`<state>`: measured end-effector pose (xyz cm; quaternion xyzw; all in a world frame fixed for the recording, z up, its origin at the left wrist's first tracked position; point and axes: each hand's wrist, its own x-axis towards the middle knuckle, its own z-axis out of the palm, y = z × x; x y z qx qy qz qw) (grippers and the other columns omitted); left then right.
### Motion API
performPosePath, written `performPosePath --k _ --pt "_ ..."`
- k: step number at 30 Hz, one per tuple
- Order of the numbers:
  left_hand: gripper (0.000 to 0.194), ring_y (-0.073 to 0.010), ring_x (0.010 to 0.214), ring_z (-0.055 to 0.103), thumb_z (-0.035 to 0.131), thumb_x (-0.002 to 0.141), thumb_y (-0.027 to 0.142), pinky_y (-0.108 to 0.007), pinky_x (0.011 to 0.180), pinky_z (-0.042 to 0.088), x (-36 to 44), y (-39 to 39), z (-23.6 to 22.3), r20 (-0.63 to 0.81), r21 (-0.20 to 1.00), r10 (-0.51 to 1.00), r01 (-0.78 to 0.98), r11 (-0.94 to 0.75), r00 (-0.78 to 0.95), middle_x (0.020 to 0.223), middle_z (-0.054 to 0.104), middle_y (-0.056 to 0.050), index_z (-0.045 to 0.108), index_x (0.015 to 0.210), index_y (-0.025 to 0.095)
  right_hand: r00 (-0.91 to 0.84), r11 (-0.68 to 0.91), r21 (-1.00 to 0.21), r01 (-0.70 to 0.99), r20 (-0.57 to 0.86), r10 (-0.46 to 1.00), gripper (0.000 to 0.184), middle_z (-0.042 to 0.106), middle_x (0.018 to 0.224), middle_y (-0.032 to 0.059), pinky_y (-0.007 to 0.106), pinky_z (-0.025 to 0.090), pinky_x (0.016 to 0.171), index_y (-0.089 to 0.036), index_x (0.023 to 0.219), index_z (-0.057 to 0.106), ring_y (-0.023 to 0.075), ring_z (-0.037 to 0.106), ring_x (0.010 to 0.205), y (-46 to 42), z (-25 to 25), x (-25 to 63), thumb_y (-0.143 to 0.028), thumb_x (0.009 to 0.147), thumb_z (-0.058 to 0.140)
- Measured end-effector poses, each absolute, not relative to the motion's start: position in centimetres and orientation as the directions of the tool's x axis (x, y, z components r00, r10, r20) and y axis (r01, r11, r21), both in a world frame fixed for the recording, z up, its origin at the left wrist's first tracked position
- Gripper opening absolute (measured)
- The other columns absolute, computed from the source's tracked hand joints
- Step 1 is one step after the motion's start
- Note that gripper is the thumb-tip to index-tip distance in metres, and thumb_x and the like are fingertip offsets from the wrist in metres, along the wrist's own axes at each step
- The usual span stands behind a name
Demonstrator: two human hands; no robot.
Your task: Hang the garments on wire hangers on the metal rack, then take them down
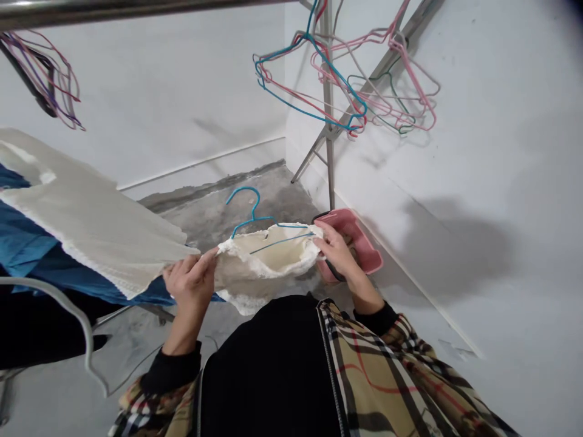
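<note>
Left hand [191, 276]: pinching one edge of a cream-white, thin-fabric garment with frilled white trim [241, 276]; right hand [337, 246]: pinching the opposite edge. Garment, from where I stand: stretched between both hands before the body, a blue, thin-wire hanger [254, 209] partly inside its opening, hook exposed. Handling, as judged: light, soft, limp, apt to sag; best gripped at the trimmed edges, gently, since the frill may snag. Outward: pale draped cloth [100, 212], left; pink, plastic bin [374, 256], right.
</note>
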<state>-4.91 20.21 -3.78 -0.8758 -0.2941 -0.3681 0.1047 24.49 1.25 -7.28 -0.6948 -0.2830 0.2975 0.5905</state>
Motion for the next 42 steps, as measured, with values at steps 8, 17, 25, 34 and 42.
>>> performPosePath --k 8,17,25,34,42 --pt "0.017 -0.0172 0.068 0.056 0.059 0.089 0.031 -0.032 0.073 0.041 -5.3 21.6 -5.4 0.613 0.372 0.608 0.495 -0.785 0.504 0.07 0.062 -0.002 0.073 0.097 0.023 0.469 -0.209 -0.576 0.79 0.348 0.812 0.04 0.063 0.114 0.01 0.043 0.043 0.097 -0.024 0.124 0.062 0.0261 0.056 0.109 -1.1 -3.4 26.9 -0.042 0.088 0.059" --pt "0.024 -0.017 0.066 0.058 0.056 0.09 0.038 -0.033 0.073 0.04 -3.6 21.3 -4.3 0.533 0.434 0.631 0.458 -0.776 0.563 0.067 0.064 -0.003 0.075 0.093 0.023 0.163 -0.051 -0.429 0.902 0.228 0.96 0.041 0.069 0.091 0.009 0.039 0.043 0.086 -0.021 0.093 0.067 0.0241 0.059 0.09 0.1 -2.0 26.0 -0.046 0.099 0.035" --pt "0.03 -0.0185 0.079 0.068 0.057 0.088 0.048 -0.031 0.076 0.052 -3.5 21.9 -3.2 0.413 0.637 0.663 0.322 -0.7 0.624 0.085 0.075 -0.004 0.075 0.094 0.024 0.217 -0.046 -0.477 0.878 0.311 0.925 0.038 0.072 0.099 0.0071 0.034 0.05 0.083 -0.023 0.103 0.07 0.0219 0.067 0.094 -0.2 -1.2 26.2 -0.047 0.097 0.042" --pt "0.031 -0.0204 0.097 0.067 0.059 0.087 0.043 -0.034 0.086 0.053 -4.3 23.1 -4.0 0.433 0.753 0.862 0.42 -0.507 0.264 0.102 0.074 -0.007 0.071 0.1 0.018 0.296 -0.054 -0.485 0.873 0.438 0.849 0.029 0.074 0.098 0.0057 0.033 0.053 0.083 -0.025 0.11 0.069 0.0214 0.069 0.093 -2.2 -1.9 27.8 -0.039 0.096 0.048" --pt "0.027 -0.0238 0.105 0.06 0.053 0.092 0.039 -0.039 0.094 0.043 -2.1 22.9 -2.7 0.5 0.385 0.584 0.44 -0.811 0.64 0.108 0.07 -0.009 0.069 0.107 0.023 0.267 -0.011 -0.49 0.872 0.456 0.849 0.027 0.073 0.107 0.0061 0.034 0.052 0.086 -0.024 0.111 0.068 0.0217 0.068 0.1 -1.7 -1.6 26.8 -0.036 0.095 0.05"
